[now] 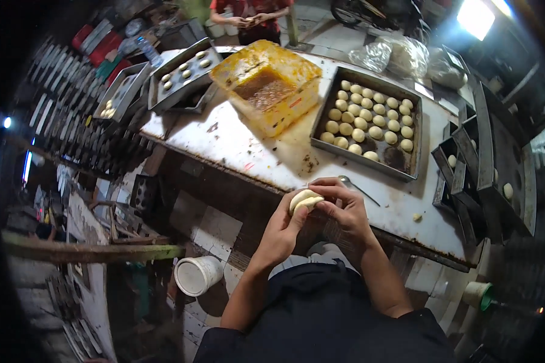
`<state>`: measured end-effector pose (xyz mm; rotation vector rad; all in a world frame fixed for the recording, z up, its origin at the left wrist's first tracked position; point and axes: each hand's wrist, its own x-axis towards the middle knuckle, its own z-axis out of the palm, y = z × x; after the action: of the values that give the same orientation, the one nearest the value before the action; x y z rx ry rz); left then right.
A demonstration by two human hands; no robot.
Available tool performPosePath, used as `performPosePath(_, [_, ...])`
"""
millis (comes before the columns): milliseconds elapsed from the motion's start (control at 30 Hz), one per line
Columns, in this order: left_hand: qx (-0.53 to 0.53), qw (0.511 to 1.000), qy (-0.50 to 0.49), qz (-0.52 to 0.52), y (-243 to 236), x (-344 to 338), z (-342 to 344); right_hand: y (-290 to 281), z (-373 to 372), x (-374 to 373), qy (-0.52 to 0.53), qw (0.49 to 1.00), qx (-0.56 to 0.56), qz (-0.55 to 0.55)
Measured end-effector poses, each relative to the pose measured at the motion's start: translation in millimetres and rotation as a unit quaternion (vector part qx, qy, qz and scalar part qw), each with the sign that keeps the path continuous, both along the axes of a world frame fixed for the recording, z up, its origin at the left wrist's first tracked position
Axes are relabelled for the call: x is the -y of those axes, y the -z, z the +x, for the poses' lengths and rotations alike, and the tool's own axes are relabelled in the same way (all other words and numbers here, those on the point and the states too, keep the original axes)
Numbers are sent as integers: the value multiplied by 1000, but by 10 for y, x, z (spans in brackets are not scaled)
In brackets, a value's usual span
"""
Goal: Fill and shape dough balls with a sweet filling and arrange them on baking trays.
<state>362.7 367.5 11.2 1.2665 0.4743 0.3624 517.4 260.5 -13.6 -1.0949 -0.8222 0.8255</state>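
Note:
Between my two hands, just off the table's near edge, is a pale piece of dough (305, 199), folded over with an open seam facing me. My left hand (283, 219) cups it from the left, thumb along its lower side. The fingers of my right hand (343, 209) are curled and pinch the dough's right edge. Any filling inside the fold is hidden. Beyond my right hand a metal spoon (358, 190) lies on the table. Farther back sits a large metal tray (413, 172) with rows of round dough balls (376, 120).
A yellow tub (312, 100) with brown filling stands mid-table (227, 145). Smaller trays (181, 75) with dough balls are at the far left; stacked metal trays (481, 163) stand at the right. A white bucket (198, 275) is on the floor. Another person (251, 18) stands across the table.

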Motion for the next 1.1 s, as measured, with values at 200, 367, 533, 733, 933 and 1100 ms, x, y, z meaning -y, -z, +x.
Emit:
performPosePath(200, [111, 978, -170, -47, 128, 140, -1022, -241, -1101, 99, -117, 992, 39, -6])
performPosePath(367, [125, 961, -219, 113, 155, 499, -1947, -52, -1901, 60, -78, 993, -55, -64])
performPosePath(533, [101, 957, -251, 105, 333, 726, -2643, -233, -2709, 236, -75, 990, 61, -98])
performPosePath(733, [69, 963, -245, 83, 400, 993, -2935, -334, -3074, 522, -30, 989, 47, -140])
performPosePath(933, [22, 940, -198, 277, 264, 1456, -2498, -110, -2566, 1149, -13, 991, 73, -115])
performPosePath(1100, [-43, 983, -103, 145, 329, 2003, -1724, -111, -1991, 2088, 43, 977, 180, -103])
